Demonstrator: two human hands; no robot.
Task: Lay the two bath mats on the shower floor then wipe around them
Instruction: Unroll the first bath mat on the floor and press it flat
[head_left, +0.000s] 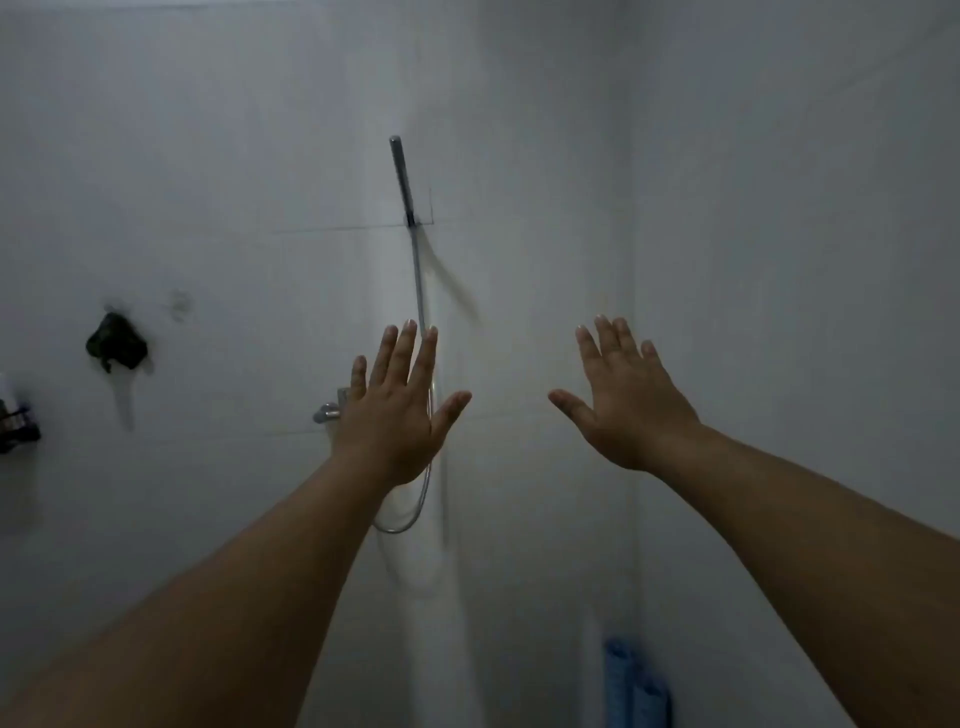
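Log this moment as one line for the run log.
left hand: open, empty | right hand: open, empty | rolled blue mats: upright in corner, untouched | shower hose: on wall

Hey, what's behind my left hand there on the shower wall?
Behind the left hand runs the shower hose, looping out below the wrist. A chrome valve handle pokes out at its left. The rest of the valve is covered.

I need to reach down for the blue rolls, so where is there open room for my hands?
Open: the gap between left hand and right hand, and the right wall above the blue rolls. Crowded: by the shower hose, tap.
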